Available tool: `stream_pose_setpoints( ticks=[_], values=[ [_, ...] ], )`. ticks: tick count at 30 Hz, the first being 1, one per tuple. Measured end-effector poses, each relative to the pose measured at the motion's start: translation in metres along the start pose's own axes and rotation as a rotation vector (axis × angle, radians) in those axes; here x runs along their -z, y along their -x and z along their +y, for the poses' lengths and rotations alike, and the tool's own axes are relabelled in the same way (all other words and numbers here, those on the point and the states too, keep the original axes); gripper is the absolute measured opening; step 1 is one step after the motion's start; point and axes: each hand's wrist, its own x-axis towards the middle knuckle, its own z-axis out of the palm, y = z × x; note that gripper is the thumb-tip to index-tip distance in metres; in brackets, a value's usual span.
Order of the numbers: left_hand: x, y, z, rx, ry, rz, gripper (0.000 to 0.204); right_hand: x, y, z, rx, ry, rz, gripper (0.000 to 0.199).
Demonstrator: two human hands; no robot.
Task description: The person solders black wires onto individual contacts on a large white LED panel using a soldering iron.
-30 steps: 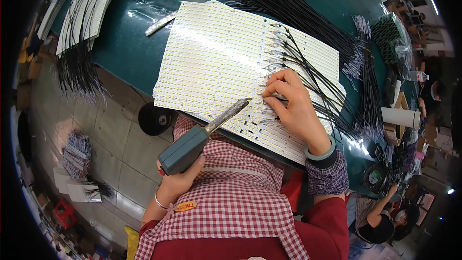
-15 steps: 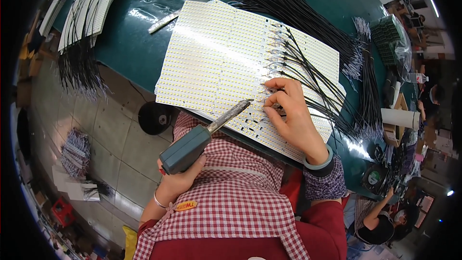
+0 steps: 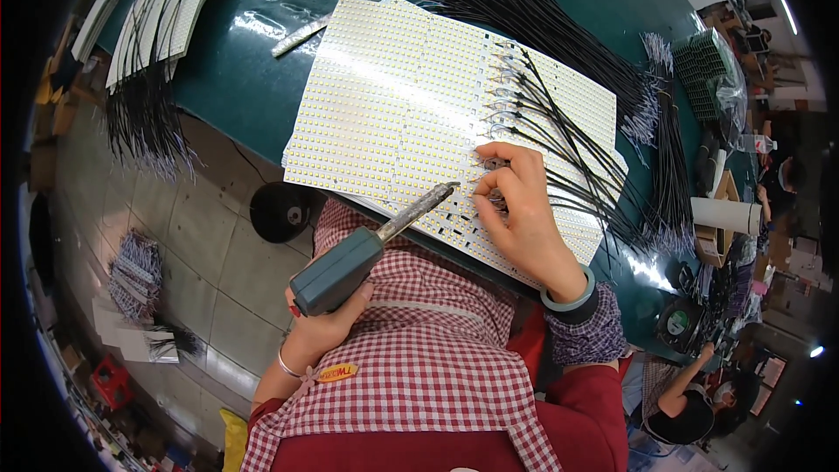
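My left hand point(image 3: 336, 322) is wrapped around the dark grey-green handle of a soldering gun point(image 3: 336, 271). Its metal barrel slants up to the right, with the tip just short of my right fingertips. My right hand point(image 3: 524, 214) is closed in a pinch over the LED board point(image 3: 376, 96), at a wire's end; the fingers partly hide that end. The white board carries rows of small yellowish LEDs and lies on a stack of others. Black wires point(image 3: 559, 127) are attached along a line on it, fanning right.
A thick bundle of black wires point(image 3: 533, 9) lies behind the boards, and another bundle point(image 3: 671, 166) to the right. At far left, wired boards point(image 3: 166, 17) overhang the green table point(image 3: 236, 61). A round black object point(image 3: 280, 211) stands below the table edge. Another person point(image 3: 690, 402) sits at lower right.
My right hand has shifted slightly left and the wrist has come down a little, still pinched. The soldering gun stays almost where it was.
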Motion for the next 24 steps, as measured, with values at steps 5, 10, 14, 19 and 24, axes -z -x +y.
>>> stream_pose_setpoints(
  ticks=[5,10,14,19,24],
  values=[
    [0.0071,0.0012,-0.0035,-0.043,-0.077,-0.107,0.029,-0.0043,0.0017,-0.001,-0.001,0.002,0.027,0.018],
    [0.0065,-0.0001,-0.0023,-0.088,-0.114,-0.114,0.027,-0.0063,0.001,-0.0005,0.018,0.013,0.042,0.018],
    [0.0071,0.0003,-0.0049,-0.095,-0.11,-0.123,0.025,-0.0075,0.0022,0.0004,0.0,-0.047,0.064,0.018],
    [0.0033,-0.0006,0.0003,-0.083,-0.102,-0.088,0.022,-0.0081,0.0025,0.0015,0.012,-0.012,0.067,0.018],
    [0.0013,-0.0024,0.0006,-0.067,-0.077,-0.079,0.022,-0.0074,0.0024,0.0001,0.005,-0.01,0.056,0.018]
  ],
)
